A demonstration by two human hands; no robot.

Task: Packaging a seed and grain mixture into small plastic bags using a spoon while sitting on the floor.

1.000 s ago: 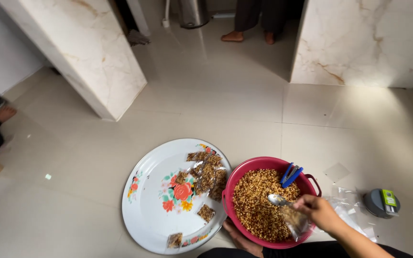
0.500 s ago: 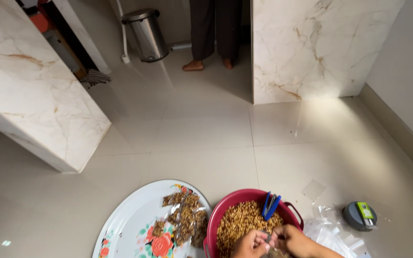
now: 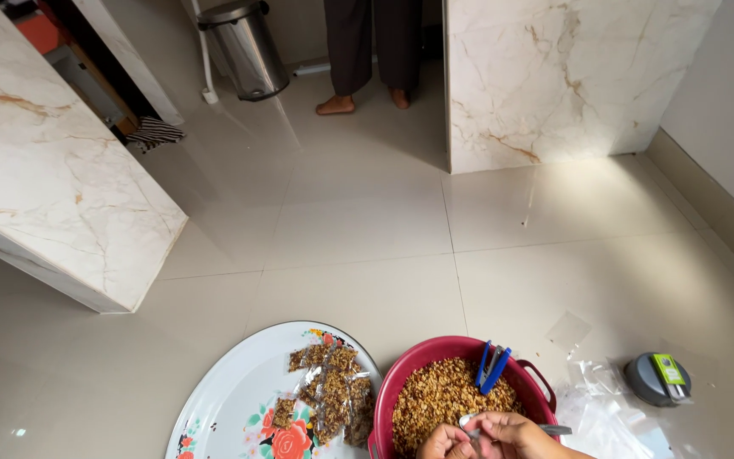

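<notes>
Over red basin (image 3: 401, 382) of snack mix (image 3: 439, 395) | hands (image 3: 477, 439) pinching spoon (image 3: 473, 421) | tray (image 3: 231, 399): filled packets (image 3: 333, 391)

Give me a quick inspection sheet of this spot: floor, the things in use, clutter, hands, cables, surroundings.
Surface: glossy pale tiled floor.
Job's things: red basin full of brown grains; blue stapler on its rim; spoon by the hands; white flowered tray with small filled packets.
Clutter: loose clear bags; round grey gadget.
Grips: left hand and right hand close together over the basin; what they pinch is too small to tell.
Cables: nothing seen.
Surroundings: marble-clad blocks, steel bin, another person's bare feet.
</notes>
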